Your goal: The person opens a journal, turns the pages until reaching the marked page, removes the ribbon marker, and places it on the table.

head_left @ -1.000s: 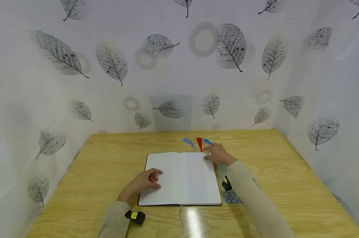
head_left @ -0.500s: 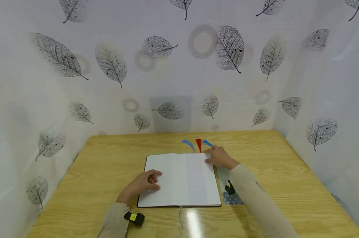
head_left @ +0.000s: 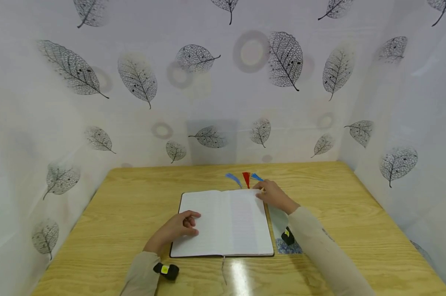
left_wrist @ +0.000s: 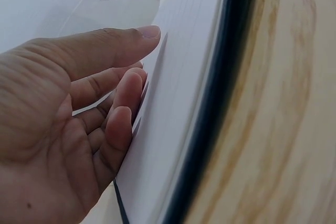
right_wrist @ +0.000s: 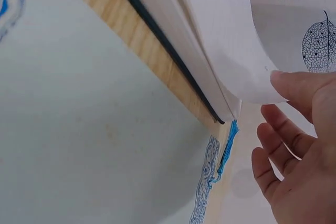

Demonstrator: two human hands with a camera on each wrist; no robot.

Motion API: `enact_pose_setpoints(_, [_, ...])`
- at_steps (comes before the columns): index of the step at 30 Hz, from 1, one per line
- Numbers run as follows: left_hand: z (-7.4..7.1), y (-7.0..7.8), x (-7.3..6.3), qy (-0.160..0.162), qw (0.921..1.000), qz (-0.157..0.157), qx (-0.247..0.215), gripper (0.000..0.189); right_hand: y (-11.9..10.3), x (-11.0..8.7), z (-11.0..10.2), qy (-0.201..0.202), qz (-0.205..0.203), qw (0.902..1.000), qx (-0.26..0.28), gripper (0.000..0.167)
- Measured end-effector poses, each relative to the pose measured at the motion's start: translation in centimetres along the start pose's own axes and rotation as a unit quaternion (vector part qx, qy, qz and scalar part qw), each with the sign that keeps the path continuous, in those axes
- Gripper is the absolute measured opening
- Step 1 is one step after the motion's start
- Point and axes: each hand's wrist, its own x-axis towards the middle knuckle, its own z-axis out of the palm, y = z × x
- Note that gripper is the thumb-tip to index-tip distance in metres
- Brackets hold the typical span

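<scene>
An open notebook [head_left: 202, 230] with white lined pages and a dark cover lies on the table. My left hand [head_left: 179, 226] rests at its left page, fingers loosely bent with nothing between them; the left wrist view shows the fingertips [left_wrist: 123, 116] right at the paper. At the far right corner, my right hand [head_left: 274, 194] pinches a page [right_wrist: 231, 35], which curves up from the stack in the right wrist view. Beside the notebook lies a pale bookmark [right_wrist: 94, 98] with blue patterned ends and a blue tassel [right_wrist: 228, 148], partly under my right arm in the head view.
A red tassel [head_left: 246, 179] and a light blue tassel [head_left: 234, 179] lie beyond the notebook's far edge. A thin ribbon [head_left: 224, 271] trails from its near edge. Leaf-print curtains [head_left: 223, 90] surround the wooden table [head_left: 134, 193] at the back and sides.
My right hand has shifted slightly at the page corner, and its wrist has moved a little to the right. My left hand keeps its place on the left page.
</scene>
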Motion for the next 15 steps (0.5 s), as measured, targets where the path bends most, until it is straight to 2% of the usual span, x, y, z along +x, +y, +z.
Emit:
enact_pose_setpoints(3, [-0.02, 0.0, 0.01, 0.001, 1.0, 0.0, -0.003, 0.052, -0.15, 0.05, 0.1, 0.012, -0.004, 0.9999, 0.007, 0.024])
enact_pose_setpoints(10, [-0.03, -0.16, 0.01, -0.001, 1.0, 0.004, 0.001, 0.052, -0.45, 0.0, 0.59, 0.052, -0.022, 0.9982, -0.016, 0.014])
enact_pose_setpoints(15, [-0.02, -0.21, 0.01, 0.003, 1.0, 0.002, 0.004, 0.051, -0.82, -0.19, 0.55, 0.048, -0.008, 0.9988, -0.006, 0.016])
